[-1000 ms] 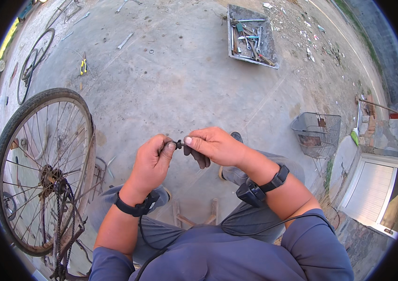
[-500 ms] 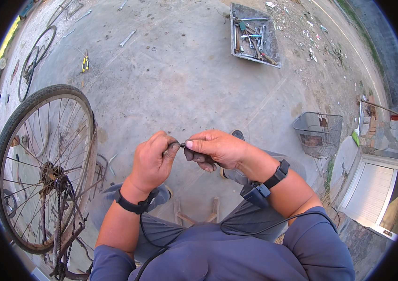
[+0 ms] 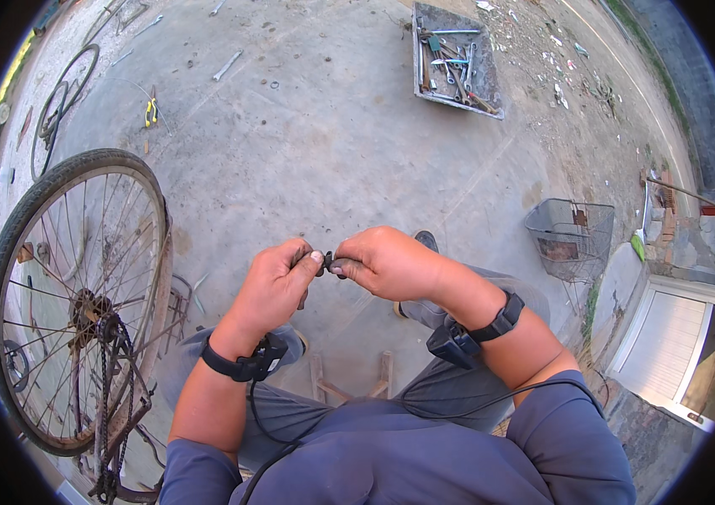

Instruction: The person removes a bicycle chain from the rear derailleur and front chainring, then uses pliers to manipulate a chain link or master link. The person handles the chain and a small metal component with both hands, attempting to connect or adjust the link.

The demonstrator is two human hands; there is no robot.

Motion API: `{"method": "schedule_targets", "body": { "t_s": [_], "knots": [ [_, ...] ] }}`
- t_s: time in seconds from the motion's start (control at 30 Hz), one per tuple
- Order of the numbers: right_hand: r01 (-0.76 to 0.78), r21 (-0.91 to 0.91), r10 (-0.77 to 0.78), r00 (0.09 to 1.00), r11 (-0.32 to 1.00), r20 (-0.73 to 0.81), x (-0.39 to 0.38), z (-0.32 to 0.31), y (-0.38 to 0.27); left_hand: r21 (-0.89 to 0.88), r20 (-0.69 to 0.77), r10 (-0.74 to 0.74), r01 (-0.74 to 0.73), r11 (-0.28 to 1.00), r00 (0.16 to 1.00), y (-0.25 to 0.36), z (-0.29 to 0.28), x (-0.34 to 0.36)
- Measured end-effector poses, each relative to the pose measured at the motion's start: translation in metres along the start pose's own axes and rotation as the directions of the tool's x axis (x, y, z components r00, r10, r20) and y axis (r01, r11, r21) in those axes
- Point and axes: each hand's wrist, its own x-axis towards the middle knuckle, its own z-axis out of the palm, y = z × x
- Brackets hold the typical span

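Note:
A small dark part sits between my fingertips in front of my body; its kind is too small to tell. My left hand pinches it from the left, with the thumb on top. From the other side my right hand grips it between thumb and curled fingers. The two hands nearly touch. To my left stands a bicycle's wheel with a dark tyre, a rusty sprocket and a chain.
A grey tray of spanners and other tools lies ahead to the right. Yellow-handled pliers and a spanner lie on the concrete. A wire basket stands at right, and a wooden stool shows between my legs.
My left hand has turned, bringing its thumb over the small part. The right hand's fingers have curled in, and its wrist has rolled slightly.

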Motion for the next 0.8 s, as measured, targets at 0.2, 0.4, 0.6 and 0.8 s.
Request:
{"method": "schedule_targets", "body": {
  "t_s": [0.2,0.4,0.6,0.8],
  "knots": [
    [0.002,-0.252,-0.008,1.0,0.968,-0.022,-0.005,0.004,-0.003,-0.128,0.044,-0.254,0.258,0.958,0.966,0.006,0.004,0.002],
    [-0.36,0.504,0.34,0.931,0.785,0.136,-0.003,-0.011,-0.001,-0.189,-0.015,-0.059,0.055,0.98,0.998,0.003,0.004,-0.001],
    [-0.389,0.68,0.313,0.919,0.622,0.239,-0.003,-0.014,0.002,-0.195,-0.03,0.092,-0.096,0.976,0.995,-0.005,0.0,0.001],
    [-0.461,0.779,0.355,0.877,0.425,0.325,-0.001,-0.008,0.003,-0.143,-0.047,0.167,-0.172,0.975,0.985,-0.014,-0.001,0.002]
  ]
}}
